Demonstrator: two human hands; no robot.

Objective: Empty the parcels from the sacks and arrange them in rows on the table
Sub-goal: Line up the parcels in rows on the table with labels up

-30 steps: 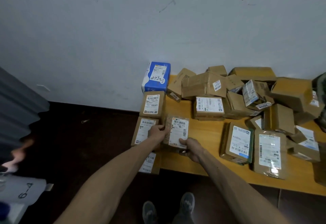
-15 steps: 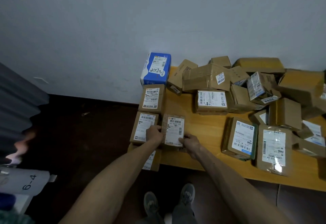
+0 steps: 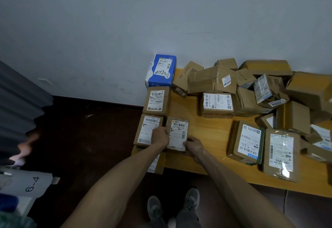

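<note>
In the head view, you are standing at the left end of the wooden tabletop (image 3: 212,138) and you are pressing a small brown parcel (image 3: 177,134) flat on it, with its white label facing up. Your left hand (image 3: 160,137) is lying on the left edge of this parcel, and the fingers are curling over that edge; the grip is closing on the parcel's side. Your right hand (image 3: 195,146) is holding the near right corner of the same parcel, with the fingers pressing against its lower edge.

Just to the left of this parcel, touching it, a second labelled parcel (image 3: 148,130) is lying. Behind that one, a third labelled parcel (image 3: 157,101) is lying, and further behind, against the wall, a blue box (image 3: 160,70) with the handwritten number 3490 is standing. Nearer to you than the parcel in your hands, another parcel (image 3: 157,163) is hanging partly over the tabletop edge, and your left forearm is covering most of it.

To the right of the held parcel, well apart from it, a parcel with a green side (image 3: 247,142) and a parcel in clear wrap (image 3: 281,154) are lying side by side. Behind them a loose heap of brown boxes (image 3: 251,87) is lying against the wall, not in rows.

Far to the left of the parcel, on the dark floor, a white sack marked 6-4 (image 3: 27,182) is lying.
</note>
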